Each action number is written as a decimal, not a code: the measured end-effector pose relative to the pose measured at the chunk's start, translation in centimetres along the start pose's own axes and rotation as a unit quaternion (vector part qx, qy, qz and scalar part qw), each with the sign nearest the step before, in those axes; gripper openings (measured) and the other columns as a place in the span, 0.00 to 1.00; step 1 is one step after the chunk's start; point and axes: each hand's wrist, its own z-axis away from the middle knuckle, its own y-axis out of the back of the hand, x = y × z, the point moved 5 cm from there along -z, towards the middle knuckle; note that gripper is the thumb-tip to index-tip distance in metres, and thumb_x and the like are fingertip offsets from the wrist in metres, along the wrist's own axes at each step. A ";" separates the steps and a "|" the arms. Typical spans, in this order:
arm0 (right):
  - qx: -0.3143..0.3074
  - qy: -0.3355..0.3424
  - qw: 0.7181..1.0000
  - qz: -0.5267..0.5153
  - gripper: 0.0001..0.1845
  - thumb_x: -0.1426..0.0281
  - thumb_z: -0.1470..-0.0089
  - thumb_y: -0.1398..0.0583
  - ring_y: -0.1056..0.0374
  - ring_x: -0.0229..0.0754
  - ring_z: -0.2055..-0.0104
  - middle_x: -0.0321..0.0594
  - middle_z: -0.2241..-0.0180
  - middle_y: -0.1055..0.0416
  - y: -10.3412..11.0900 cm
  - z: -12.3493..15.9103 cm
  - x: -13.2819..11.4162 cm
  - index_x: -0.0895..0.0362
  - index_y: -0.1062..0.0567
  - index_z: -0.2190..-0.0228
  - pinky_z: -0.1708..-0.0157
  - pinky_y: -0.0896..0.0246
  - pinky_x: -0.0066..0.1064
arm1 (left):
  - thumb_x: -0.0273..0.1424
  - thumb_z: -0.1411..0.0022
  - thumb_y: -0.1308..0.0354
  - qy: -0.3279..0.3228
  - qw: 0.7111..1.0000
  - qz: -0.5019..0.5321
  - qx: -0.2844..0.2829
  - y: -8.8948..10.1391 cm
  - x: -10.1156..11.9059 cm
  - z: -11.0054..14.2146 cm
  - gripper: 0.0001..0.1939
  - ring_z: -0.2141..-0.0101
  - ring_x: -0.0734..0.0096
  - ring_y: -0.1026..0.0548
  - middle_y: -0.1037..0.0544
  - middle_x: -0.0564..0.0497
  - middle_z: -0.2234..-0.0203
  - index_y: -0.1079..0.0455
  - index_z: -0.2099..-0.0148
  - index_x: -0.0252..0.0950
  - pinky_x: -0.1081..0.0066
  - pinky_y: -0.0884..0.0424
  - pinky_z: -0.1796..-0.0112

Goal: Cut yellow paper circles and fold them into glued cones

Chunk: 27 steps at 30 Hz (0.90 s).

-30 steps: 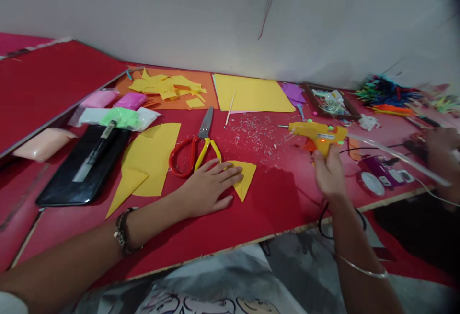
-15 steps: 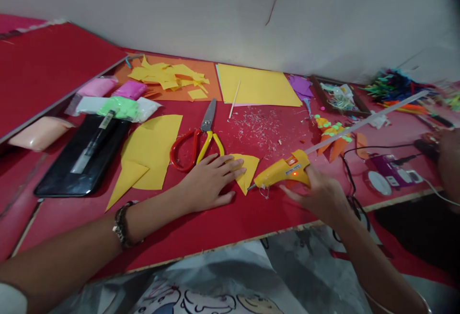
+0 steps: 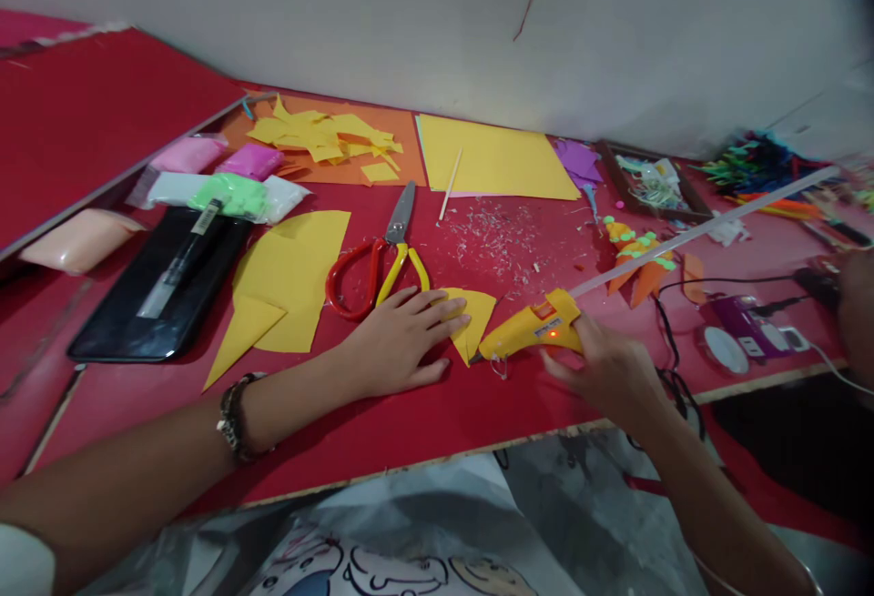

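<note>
My left hand (image 3: 400, 343) lies flat on a small folded yellow paper triangle (image 3: 471, 318) on the red table (image 3: 478, 405), fingers spread over its left part. My right hand (image 3: 607, 368) grips a yellow glue gun (image 3: 533, 330) with an orange light lit. Its nozzle touches the triangle's lower right tip. A long clear glue stick (image 3: 703, 227) juts from the gun's back, up to the right.
Red-and-yellow scissors (image 3: 379, 264) lie just behind my left hand. A larger yellow paper cut-out (image 3: 293, 273), a black tray (image 3: 150, 291), clay packets (image 3: 225, 191), yellow scraps and a yellow sheet (image 3: 492, 159) are further back. Another person's hand (image 3: 857, 305) is at the right edge, by cables.
My right hand brought the glue gun down from the far right of the table to the paper triangle's tip. My left hand stayed on the triangle.
</note>
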 end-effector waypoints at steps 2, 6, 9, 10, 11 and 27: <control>0.002 0.003 1.000 -0.005 0.11 0.63 0.53 0.45 0.32 0.44 0.77 0.42 0.79 0.30 0.0 0.0 0.0 0.58 0.35 0.70 0.80 0.50 0.28 | 0.41 0.38 0.58 0.000 1.000 0.002 0.000 0.0 0.0 0.0 0.26 0.43 0.60 0.45 0.43 0.50 0.41 0.47 0.39 0.40 0.57 0.50 0.45; -0.013 0.005 1.000 -0.016 0.11 0.65 0.53 0.46 0.31 0.45 0.76 0.43 0.79 0.30 -0.2 0.0 0.1 0.59 0.35 0.69 0.79 0.49 0.28 | 0.41 0.37 0.58 0.000 1.000 0.006 -0.002 0.0 0.0 0.0 0.26 0.42 0.60 0.46 0.43 0.50 0.40 0.47 0.39 0.40 0.56 0.50 0.45; -0.022 0.000 1.000 -0.017 0.11 0.65 0.52 0.46 0.31 0.45 0.76 0.43 0.78 0.30 -0.2 0.0 0.2 0.59 0.35 0.68 0.80 0.50 0.28 | 0.41 0.38 0.58 -0.001 1.000 0.005 -0.002 -0.1 0.0 0.0 0.26 0.42 0.60 0.46 0.43 0.50 0.40 0.48 0.39 0.39 0.57 0.50 0.45; -0.025 -0.001 1.000 -0.017 0.10 0.65 0.52 0.46 0.31 0.45 0.76 0.43 0.78 0.30 -0.2 0.0 0.2 0.59 0.35 0.68 0.80 0.50 0.28 | 0.40 0.38 0.58 -0.001 1.000 0.004 -0.002 -0.1 0.0 0.0 0.26 0.42 0.60 0.46 0.43 0.50 0.40 0.48 0.39 0.39 0.57 0.50 0.45; -0.028 -0.002 0.999 -0.018 0.10 0.65 0.52 0.46 0.32 0.45 0.76 0.43 0.78 0.30 -0.2 0.0 0.2 0.59 0.35 0.69 0.80 0.50 0.28 | 0.40 0.38 0.58 -0.001 1.000 0.003 -0.001 -0.1 0.0 0.0 0.26 0.42 0.60 0.46 0.43 0.50 0.40 0.48 0.39 0.39 0.57 0.50 0.45; -0.037 -0.001 0.999 -0.010 0.12 0.65 0.50 0.48 0.35 0.43 0.76 0.42 0.77 0.33 -1.1 0.2 1.2 0.59 0.33 0.65 0.80 0.53 0.29 | 0.41 0.37 0.58 0.004 1.000 0.002 -0.007 -0.1 0.0 0.0 0.26 0.42 0.60 0.46 0.44 0.51 0.40 0.46 0.39 0.39 0.57 0.50 0.45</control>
